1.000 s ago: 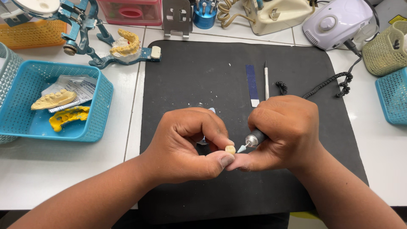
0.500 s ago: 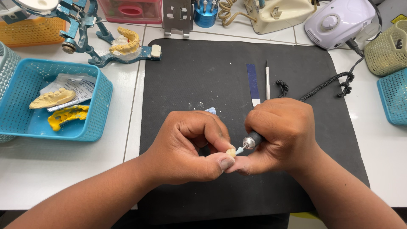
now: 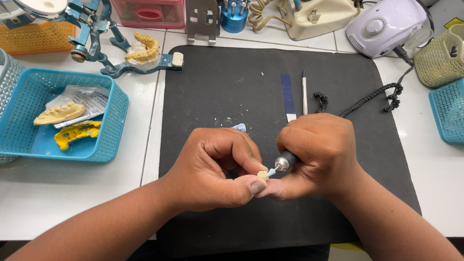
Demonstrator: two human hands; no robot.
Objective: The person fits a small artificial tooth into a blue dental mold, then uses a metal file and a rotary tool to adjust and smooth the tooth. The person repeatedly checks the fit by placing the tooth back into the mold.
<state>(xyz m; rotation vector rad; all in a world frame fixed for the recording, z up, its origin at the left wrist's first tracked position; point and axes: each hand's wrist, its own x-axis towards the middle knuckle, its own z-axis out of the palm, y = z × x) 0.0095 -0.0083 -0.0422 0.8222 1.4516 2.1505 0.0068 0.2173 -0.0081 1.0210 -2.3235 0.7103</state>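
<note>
Here, a head-camera view looks down on a dental workbench with two bare hands at work.

Left hand: the left hand sits at the centre of the view, thumb and forefinger pinched shut on a small cream tooth-shaped piece.

Right hand: the right hand, at 3 o'clock from the left and touching it thumb to thumb, has its fingers wrapped tight around a grey rotary handpiece.

Contact: the handpiece's pale tip meets the tooth piece at its 3 o'clock side.

Surface: both hands hover over a black rubber work mat.

On the mat: at 12 o'clock from the hands lie a blue-and-white strip and a thin white-handled pick; a coiled black cord runs off toward 2 o'clock.

Far left: at 9 o'clock, a blue plastic basket holds cream and yellow dental casts.

Top left: at 11 o'clock stands a blue metal articulator carrying a yellow cast.

Progress: grinding or shaping appears to be under way; pale specks dot the mat, and how much shaping remains cannot be told.
</note>
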